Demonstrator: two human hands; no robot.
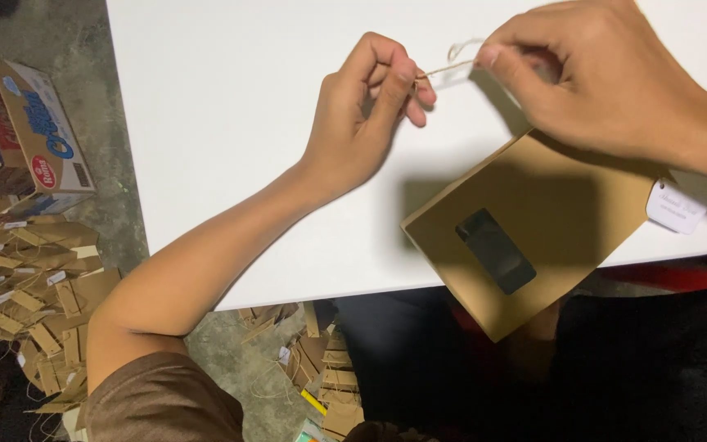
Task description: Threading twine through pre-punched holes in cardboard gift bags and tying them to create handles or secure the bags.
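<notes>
A white surface [231,123] fills most of the view from above. On its near right edge lies a flat brown paper bag [566,205] with a dark rectangular window [495,250], one corner overhanging the edge. A small white tag [676,206] lies just beside the bag's right side. On the grey floor to the left sit a printed cardboard box [22,131] and a heap of similar brown bags [38,303]. Above the bag, the left hand [366,115] and right hand [595,74] are raised close together. Each hand pinches one end of a thin tan string [452,65], held between thumb and fingertips, with a small loop near the right hand.
</notes>
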